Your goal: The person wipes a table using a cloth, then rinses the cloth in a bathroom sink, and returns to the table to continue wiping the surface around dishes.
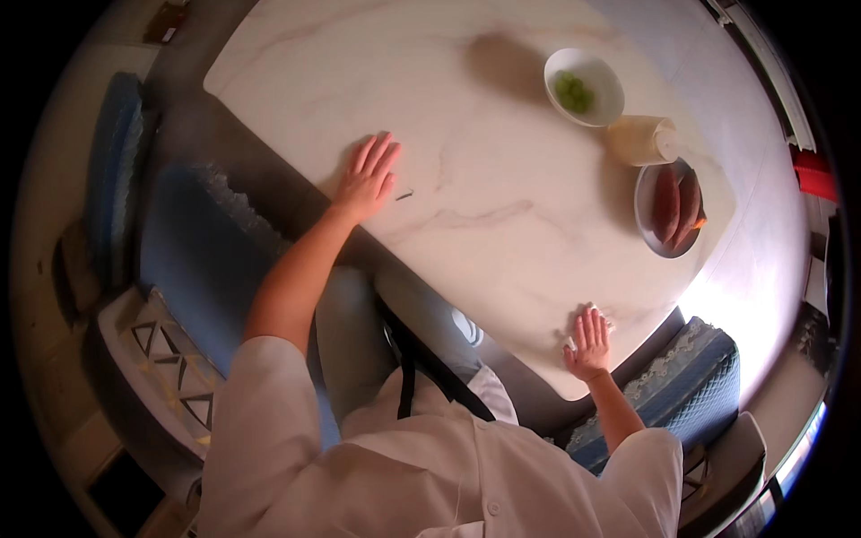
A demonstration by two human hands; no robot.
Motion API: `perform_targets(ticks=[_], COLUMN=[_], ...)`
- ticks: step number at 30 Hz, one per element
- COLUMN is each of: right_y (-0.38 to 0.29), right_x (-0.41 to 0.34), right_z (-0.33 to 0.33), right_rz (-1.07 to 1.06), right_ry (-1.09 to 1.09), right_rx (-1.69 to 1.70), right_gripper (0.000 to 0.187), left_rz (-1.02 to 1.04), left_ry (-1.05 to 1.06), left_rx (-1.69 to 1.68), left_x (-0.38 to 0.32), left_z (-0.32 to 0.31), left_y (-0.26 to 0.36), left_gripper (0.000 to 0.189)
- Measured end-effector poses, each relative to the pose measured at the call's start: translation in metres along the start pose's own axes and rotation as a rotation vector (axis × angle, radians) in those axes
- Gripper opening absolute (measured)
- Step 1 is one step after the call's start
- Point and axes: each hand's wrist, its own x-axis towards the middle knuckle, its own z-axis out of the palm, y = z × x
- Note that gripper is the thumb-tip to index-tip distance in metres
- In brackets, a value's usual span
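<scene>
My left hand (368,176) lies flat on the marble-patterned table (471,262), close to its near edge, palm down with fingers stretched out. Just right of its thumb is a small dark mark or thin object (404,195), too small to identify. At the table's right-hand near corner, my right hand (589,344) presses down on a crumpled white tissue or cloth (611,325). Only bits of that white material stick out around the fingers; the palm hides the rest.
Toward the far right of the table stand a white bowl (550,75) of green fruit, a pale cream container (635,140) and a dish (647,232) of reddish sweet potatoes. Blue quilted chairs (703,376) flank me at the table's edge; another blue seat cover (195,249) is left.
</scene>
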Motion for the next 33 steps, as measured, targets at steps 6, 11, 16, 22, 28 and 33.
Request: perform_targets(ticks=[6,11,16,22,28,33], right_y=[0.002,-0.037,-0.122,-0.159,-0.216,-0.268], right_x=[-0.002,0.035,0.114,0.158,0.233,0.368], right_z=[0.000,0.005,0.010,0.013,0.010,0.030], right_rz=[0.012,0.099,0.042,0.013,-0.001,-0.073], right_ry=[0.017,0.141,0.161,0.197,0.201,0.589], right_rx=[-0.027,-0.049,-0.040,-0.077,-0.055,0.176], right_gripper=[0.069,0.063,0.073,0.077,0.080,0.063], left_rz=[0.034,0.065,0.125,0.102,0.019,-0.052], left_ry=[0.210,0.276,0.381,0.504,0.613,0.727], left_rx=[-0.143,-0.226,-0.255,-0.607,-1.308,-1.426], left_x=[0.002,-0.005,-0.005,-0.006,-0.019,-0.022], left_z=[0.007,0.017,0.025,0.035,0.023,0.023], left_y=[-0.002,-0.010,-0.013,-0.023,-0.034,-0.049], left_gripper=[0.046,0.044,0.042,0.028,0.027,0.039])
